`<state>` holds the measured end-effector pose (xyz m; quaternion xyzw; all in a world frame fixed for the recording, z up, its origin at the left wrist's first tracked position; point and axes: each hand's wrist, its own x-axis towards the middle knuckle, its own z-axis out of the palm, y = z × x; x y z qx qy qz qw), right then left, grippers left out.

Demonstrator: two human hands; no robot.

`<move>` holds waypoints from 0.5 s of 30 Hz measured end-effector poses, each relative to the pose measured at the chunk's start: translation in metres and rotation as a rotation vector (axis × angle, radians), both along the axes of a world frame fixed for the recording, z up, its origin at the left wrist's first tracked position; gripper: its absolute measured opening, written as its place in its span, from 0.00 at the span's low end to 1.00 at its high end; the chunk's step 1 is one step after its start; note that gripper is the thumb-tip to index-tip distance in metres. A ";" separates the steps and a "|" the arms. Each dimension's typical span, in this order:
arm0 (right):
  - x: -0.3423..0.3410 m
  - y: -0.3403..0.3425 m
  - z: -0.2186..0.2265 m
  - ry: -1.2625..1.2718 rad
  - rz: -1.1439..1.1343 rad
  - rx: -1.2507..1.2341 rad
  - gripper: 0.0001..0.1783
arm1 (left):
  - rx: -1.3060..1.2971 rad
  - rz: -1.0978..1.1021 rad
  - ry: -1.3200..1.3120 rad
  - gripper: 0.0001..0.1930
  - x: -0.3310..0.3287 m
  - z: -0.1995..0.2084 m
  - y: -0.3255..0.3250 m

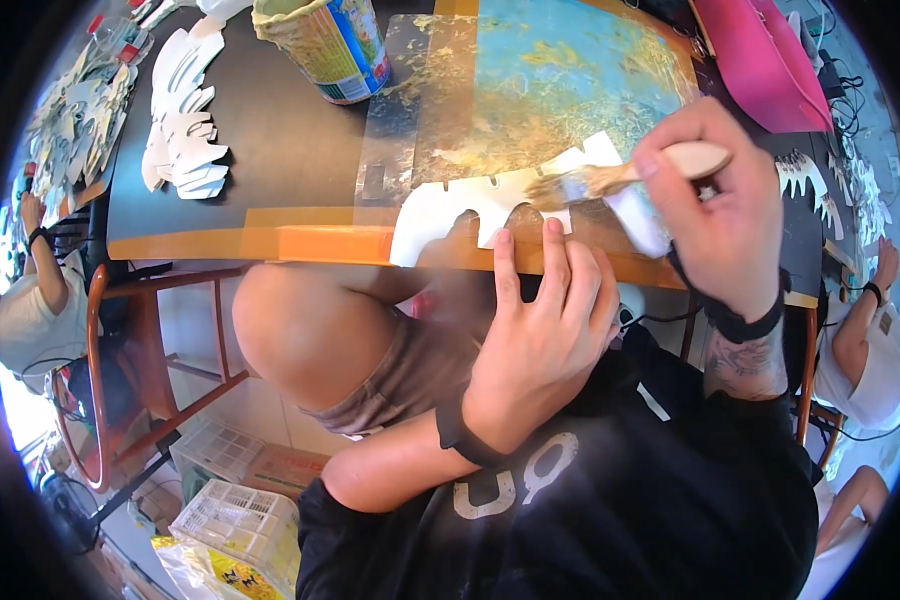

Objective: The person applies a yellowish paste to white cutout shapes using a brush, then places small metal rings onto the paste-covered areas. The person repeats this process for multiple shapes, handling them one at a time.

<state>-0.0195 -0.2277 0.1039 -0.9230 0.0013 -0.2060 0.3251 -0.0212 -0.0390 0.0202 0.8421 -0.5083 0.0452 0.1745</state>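
- The table [290, 160] spreads widest; its near edge carries an orange-brown band, and dark surface runs from the near left corner toward the tub.
- The sheet [580, 70], mottled blue and brown, covers much of the table's right half, from the far edge down to the band.
- A bent knee [300, 320] sits just outside the near edge, left of the hands.
- The pink bag [765, 60] stands by the far right corner, limiting room there.
- The tub [345, 50], crusted at its rim, stands near the far edge, by the sheet's left side.
- The stack [185, 130] of white cut-outs lies toward the left edge, well apart from the hands.
- The white piece [430, 215], notched and arched, lies along the near edge, its left end reaching over the band.
- The left hand [545, 330] reaches in over the near edge, fingers straight and slightly apart, fingertips pressing the piece's near side without gripping.
- The right hand [715, 205] is curled, thumb and fingers pinching the brush [600, 180], whose blurred bristles meet the piece.
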 end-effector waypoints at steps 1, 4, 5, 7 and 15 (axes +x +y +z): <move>-0.002 -0.006 0.003 0.005 -0.062 0.017 0.03 | -0.003 0.001 0.002 0.35 0.000 -0.002 0.000; -0.013 -0.029 0.015 -0.050 -0.241 -0.018 0.02 | -0.005 -0.007 0.005 0.35 0.001 0.000 0.000; -0.020 -0.036 0.025 -0.073 -0.224 0.063 0.02 | -0.009 -0.016 0.006 0.35 0.002 0.002 -0.001; -0.023 -0.034 0.030 -0.147 -0.186 0.221 0.03 | 0.005 -0.014 -0.018 0.36 0.002 0.004 -0.003; -0.001 -0.029 -0.005 -0.032 -0.145 0.059 0.03 | 0.045 0.040 -0.072 0.37 0.003 0.008 -0.012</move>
